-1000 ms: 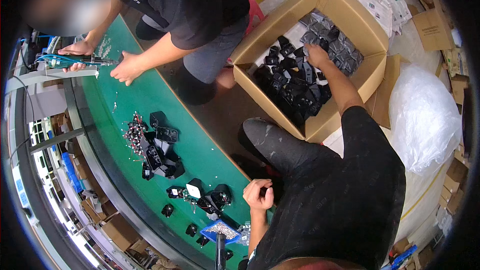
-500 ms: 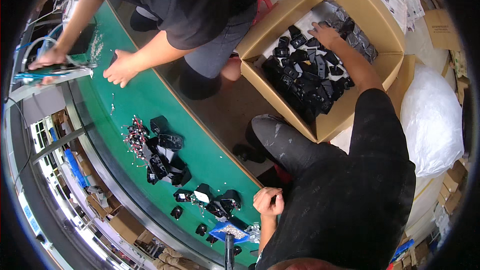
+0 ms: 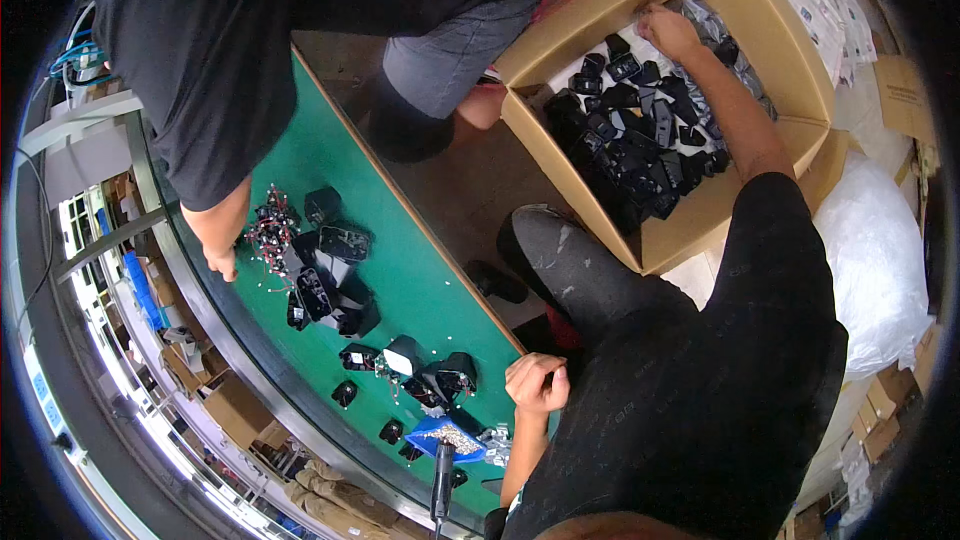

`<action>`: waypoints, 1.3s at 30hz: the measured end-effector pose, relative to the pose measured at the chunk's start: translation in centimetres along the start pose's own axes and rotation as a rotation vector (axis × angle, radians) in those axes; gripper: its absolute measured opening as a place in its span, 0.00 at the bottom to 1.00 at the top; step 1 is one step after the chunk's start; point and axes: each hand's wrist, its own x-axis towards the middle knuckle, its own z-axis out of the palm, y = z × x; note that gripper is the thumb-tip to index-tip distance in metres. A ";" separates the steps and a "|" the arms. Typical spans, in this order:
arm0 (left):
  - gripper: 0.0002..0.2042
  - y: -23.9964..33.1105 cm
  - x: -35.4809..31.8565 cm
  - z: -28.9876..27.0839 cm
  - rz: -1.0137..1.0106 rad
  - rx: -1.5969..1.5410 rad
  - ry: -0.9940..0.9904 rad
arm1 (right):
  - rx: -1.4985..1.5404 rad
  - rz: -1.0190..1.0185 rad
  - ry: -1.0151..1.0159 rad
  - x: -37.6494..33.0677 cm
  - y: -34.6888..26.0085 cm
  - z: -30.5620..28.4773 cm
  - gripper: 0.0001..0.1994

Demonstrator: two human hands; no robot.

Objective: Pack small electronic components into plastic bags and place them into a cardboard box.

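Inside the cardboard box (image 3: 566, 175), the right hand (image 3: 668, 32) was bent near the far wall; I couldn't tell whether its grip pinched anything. Grey bagged pieces (image 3: 712, 25) lay just beside it at three o'clock, their band running eleven to five, black housings (image 3: 664, 123) near seven. The left hand (image 3: 537, 382), curled at the bench (image 3: 430, 290) edge, was farther off, its hold unclear

It is an assembly workshop. A long green bench (image 3: 430, 310) at left bears black housings (image 3: 316, 292) and wired components (image 3: 272, 230) (heaped together), while a large carton (image 3: 690, 230) of black parts (image 3: 663, 125) stands at right.
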 end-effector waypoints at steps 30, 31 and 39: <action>0.03 0.4 0.4 0.4 -0.054 0.032 0.005 | 0.042 0.015 0.036 -3.6 3.7 5.4 0.12; 0.03 0.4 0.6 0.5 -0.050 0.047 0.012 | 0.241 -0.077 0.311 -3.4 4.1 5.0 0.13; 0.02 0.4 0.2 0.5 -0.071 0.040 0.037 | 1.085 0.281 0.267 -5.2 7.6 4.3 0.13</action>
